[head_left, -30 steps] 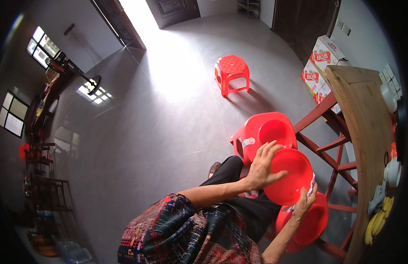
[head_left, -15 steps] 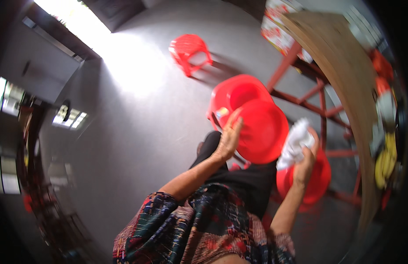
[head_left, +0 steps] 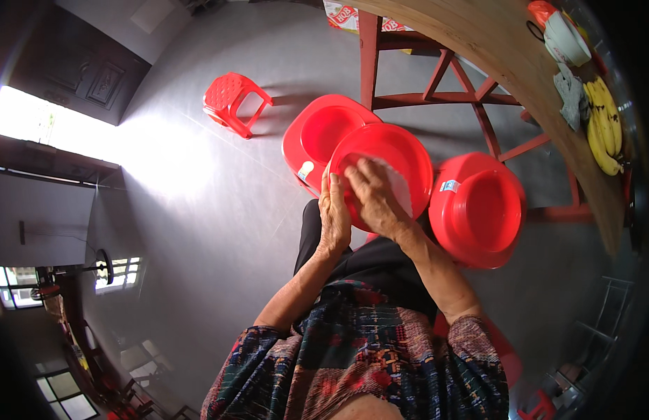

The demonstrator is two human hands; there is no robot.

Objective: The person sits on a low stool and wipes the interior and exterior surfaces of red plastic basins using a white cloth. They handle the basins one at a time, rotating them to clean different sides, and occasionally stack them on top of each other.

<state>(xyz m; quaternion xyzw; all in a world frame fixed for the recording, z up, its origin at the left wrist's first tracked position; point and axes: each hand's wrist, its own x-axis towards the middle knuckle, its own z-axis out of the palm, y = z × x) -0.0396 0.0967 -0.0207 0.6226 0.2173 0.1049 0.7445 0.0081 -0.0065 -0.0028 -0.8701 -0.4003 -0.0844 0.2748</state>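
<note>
A round red plastic plate (head_left: 415, 150) is tilted above my lap. My left hand (head_left: 335, 217) grips its left rim, fingers pointing up along the edge. Inside the plate, my right hand (head_left: 377, 199) presses a white cloth (head_left: 401, 185) against the surface; its fingertips are blurred. Just beyond, a red plastic stool (head_left: 293, 143) bears another round red dish (head_left: 324, 129), partly covered by the held plate. To my right, a second red stool (head_left: 447, 217) carries a similar red dish (head_left: 489, 210).
A low red stool (head_left: 230, 98) stands on the grey floor at the far left. A wooden table (head_left: 478, 49) with red legs curves along the right, bearing bananas (head_left: 604, 126), a grey cloth (head_left: 569, 94) and a white bowl (head_left: 566, 42). A printed carton (head_left: 342, 15) sits behind it.
My right hand has moved left with the white cloth, from over the right stool into the held plate. My left hand stays at the plate's rim. The view has turned to the right.
</note>
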